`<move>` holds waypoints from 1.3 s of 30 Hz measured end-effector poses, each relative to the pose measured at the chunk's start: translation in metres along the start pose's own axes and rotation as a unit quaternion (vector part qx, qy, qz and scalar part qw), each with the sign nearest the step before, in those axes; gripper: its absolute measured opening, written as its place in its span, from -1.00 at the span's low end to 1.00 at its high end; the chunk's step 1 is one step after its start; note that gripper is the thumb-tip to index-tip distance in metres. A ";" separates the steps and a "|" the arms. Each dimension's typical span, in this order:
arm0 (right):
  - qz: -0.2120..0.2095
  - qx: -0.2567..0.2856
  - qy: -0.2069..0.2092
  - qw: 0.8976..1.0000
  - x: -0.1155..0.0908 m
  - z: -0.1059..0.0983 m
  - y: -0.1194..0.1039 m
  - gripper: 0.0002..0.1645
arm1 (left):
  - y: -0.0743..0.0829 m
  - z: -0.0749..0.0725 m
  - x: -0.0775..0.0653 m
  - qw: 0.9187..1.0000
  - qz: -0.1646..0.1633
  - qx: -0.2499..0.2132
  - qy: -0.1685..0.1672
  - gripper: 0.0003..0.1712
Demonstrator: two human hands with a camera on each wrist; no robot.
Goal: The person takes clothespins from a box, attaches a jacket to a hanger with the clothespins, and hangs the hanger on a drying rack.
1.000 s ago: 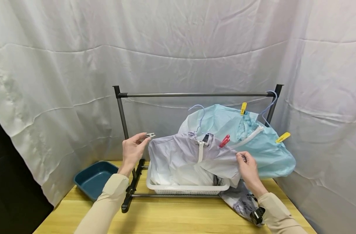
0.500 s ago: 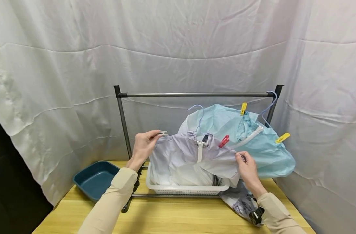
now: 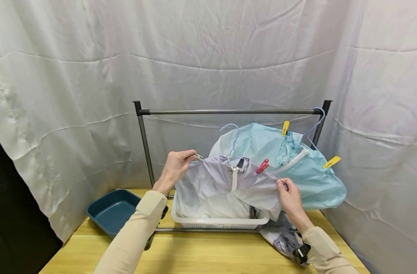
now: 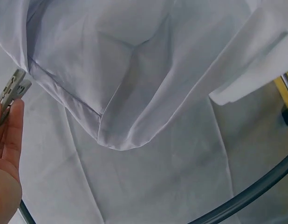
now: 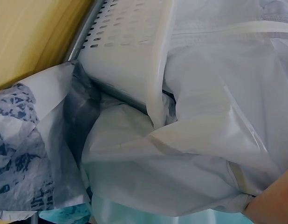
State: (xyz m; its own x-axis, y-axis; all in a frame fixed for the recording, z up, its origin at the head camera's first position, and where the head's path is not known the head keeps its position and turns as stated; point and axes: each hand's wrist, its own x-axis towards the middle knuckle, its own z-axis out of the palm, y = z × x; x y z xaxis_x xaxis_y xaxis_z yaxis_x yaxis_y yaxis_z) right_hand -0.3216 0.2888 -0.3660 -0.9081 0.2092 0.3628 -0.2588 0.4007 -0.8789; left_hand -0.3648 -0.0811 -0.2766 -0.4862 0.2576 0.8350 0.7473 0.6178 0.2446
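Observation:
My left hand (image 3: pixel 174 170) pinches a pale grey clothespin (image 4: pixel 12 91) between thumb and fingers. The clothespin's tip is at the upper left edge of a lavender garment (image 3: pixel 208 186) with a white zip; whether it grips the cloth I cannot tell. My right hand (image 3: pixel 291 198) pinches the garment's upper right edge and holds it stretched. A red clothespin (image 3: pixel 263 166) is clipped on that edge, left of my right hand. From the collar rises the hook of a blue hanger (image 3: pixel 236 137); the rest of the hanger is mostly hidden in the cloth.
Behind stands a dark metal rack (image 3: pixel 229 112). A light blue garment (image 3: pixel 256 142) hangs on its right end, with yellow clothespins (image 3: pixel 331 162). Under the lavender garment sits a white perforated basket (image 3: pixel 218 223). A teal basin (image 3: pixel 110 213) lies left on the wooden table (image 3: pixel 194 255).
My left hand has moved right with the clothespin, from outside the rack's left side to the lavender garment's upper edge. My right hand keeps its hold almost in place.

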 end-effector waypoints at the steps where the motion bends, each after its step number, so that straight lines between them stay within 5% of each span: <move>1: 0.002 0.000 0.000 1.000 0.000 0.000 0.000 -0.54 | 0.000 0.001 0.001 1.000 0.003 0.004 -0.008 -0.91; 19: -0.008 0.023 -0.020 0.999 0.001 -0.004 -0.004 -0.53 | 0.000 0.012 0.011 0.995 0.034 0.026 -0.095 -0.92; 23: -0.006 0.019 -0.013 1.000 0.001 -0.005 -0.005 -0.53 | -0.001 0.013 0.009 0.992 0.034 0.055 -0.113 -0.74; 29: -0.006 0.011 0.011 1.000 -0.001 -0.005 -0.004 -0.57 | 0.001 0.015 -0.002 0.992 -0.003 0.075 -0.106 -0.35; 39: -0.014 0.043 0.076 0.996 -0.003 -0.013 -0.003 -0.58 | -0.012 0.012 -0.044 0.994 -0.059 0.053 -0.079 -0.31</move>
State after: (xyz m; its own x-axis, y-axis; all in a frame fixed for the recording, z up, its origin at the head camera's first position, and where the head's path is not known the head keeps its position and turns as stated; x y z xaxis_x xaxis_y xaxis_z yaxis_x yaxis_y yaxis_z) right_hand -0.3141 0.2983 -0.3600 -0.8415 0.3334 0.4251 -0.3170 0.3324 -0.8883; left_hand -0.3579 -0.0912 -0.3225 -0.6391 0.2879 0.7133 0.6336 0.7227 0.2760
